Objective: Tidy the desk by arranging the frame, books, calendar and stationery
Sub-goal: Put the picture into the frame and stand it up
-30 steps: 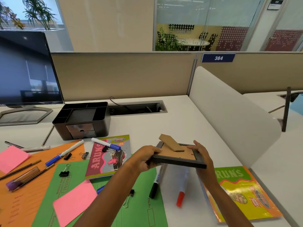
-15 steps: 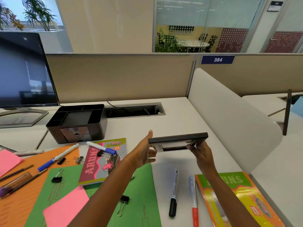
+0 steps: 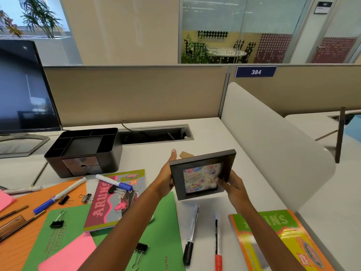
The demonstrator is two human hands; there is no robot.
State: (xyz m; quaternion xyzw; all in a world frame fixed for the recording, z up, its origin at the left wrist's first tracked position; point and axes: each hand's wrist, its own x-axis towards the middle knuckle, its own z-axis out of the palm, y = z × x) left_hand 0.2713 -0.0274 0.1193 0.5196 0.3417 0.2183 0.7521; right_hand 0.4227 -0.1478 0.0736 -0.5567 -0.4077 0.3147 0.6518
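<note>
A small dark photo frame [image 3: 203, 174] with a colourful picture is held above the white desk [image 3: 214, 137], its front facing me and tilted. My left hand [image 3: 166, 178] grips its left edge, thumb up along the side. My right hand [image 3: 231, 185] holds its lower right corner, thumb on the glass. The cardboard stand [image 3: 186, 154] pokes out behind the top. Two books lie flat: a maroon one [image 3: 115, 200] and a green-orange one [image 3: 281, 239]. A black marker [image 3: 192, 233] and a red marker [image 3: 217, 243] lie below the frame.
A black desk organiser [image 3: 84, 151] stands at back left beside a monitor [image 3: 23, 90]. Green folder [image 3: 160, 222], orange folder [image 3: 23, 241], pink notes [image 3: 68, 253], binder clips, blue markers [image 3: 115, 182] and pencils cover the left. A white divider [image 3: 273, 145] bounds the right.
The frame was flipped from back-up and flat, through edge-on, to front facing me, and it was lifted farther from me over the desk. Both hands stayed on it.
</note>
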